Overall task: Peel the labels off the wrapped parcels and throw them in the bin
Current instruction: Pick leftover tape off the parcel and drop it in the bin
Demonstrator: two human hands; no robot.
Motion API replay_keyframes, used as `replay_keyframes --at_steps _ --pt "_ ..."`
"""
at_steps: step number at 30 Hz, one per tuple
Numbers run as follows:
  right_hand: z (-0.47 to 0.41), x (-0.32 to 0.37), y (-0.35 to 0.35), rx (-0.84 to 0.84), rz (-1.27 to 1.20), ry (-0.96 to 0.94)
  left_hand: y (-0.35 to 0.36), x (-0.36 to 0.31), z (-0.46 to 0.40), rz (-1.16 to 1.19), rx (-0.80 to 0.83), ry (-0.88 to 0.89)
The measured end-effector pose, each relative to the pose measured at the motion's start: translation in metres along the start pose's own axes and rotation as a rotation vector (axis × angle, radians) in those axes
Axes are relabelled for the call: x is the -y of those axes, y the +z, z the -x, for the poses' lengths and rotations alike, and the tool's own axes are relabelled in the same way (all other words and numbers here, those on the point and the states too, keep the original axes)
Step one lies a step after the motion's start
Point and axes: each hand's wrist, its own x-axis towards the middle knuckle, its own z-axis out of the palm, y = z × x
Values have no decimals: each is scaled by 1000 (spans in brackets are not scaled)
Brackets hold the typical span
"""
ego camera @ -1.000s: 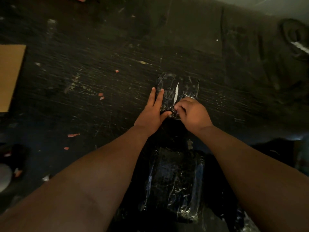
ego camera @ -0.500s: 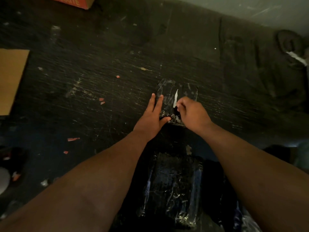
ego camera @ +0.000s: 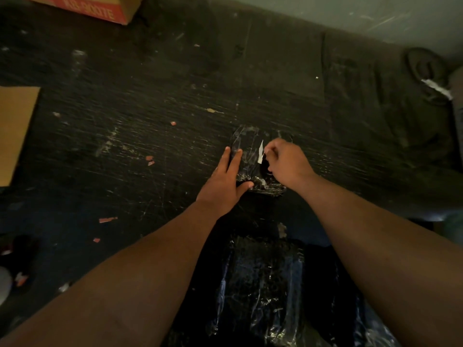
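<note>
Cardboard (ego camera: pixel 15 131) lies flat at the far left of the dark, scratched worktop (ego camera: pixel 130 146), with red paper scraps (ego camera: pixel 150 160) scattered toward the middle. Next comes the left hand (ego camera: pixel 224 182): its grip is open, fingers straight and laid flat on the left edge of the small wrapped parcel (ego camera: pixel 248 156), thumb against the near crumpled end, pinning it down without curling round it. The parcel sits mid-worktop, between the two hands. On its top a white label (ego camera: pixel 261 151) stands lifted as a thin strip. The right hand (ego camera: pixel 288 162) has its fingers curled in tight at that strip; its grip looks closed in a pinch on the label's edge, though the dim light hides the fingertips themselves. To do this step well, I would judge, the left palm should press firmly so the slick film does not slide, and the pull should run low and steady along the label's length, so it comes away whole and does not tear. Nearer the body lies a larger wrapped parcel (ego camera: pixel 260 291). No bin is in sight.
</note>
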Motion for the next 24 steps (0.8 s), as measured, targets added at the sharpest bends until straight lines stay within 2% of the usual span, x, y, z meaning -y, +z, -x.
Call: replay_keyframes --at_steps 6,10,13,16,24 --pt "3 -1 -7 114 -21 -1 0 -1 1 22 -12 9" --pt "8 -2 -5 83 128 -133 -3 -1 1 -48 -31 28" --pt "7 -6 -2 54 125 -149 -11 -6 -4 -76 -61 37" --pt "4 -7 -1 34 35 -65 -18 -13 -12 -76 -83 70" --pt "-2 -7 -3 22 -181 59 -19 -16 -32 -210 44 67"
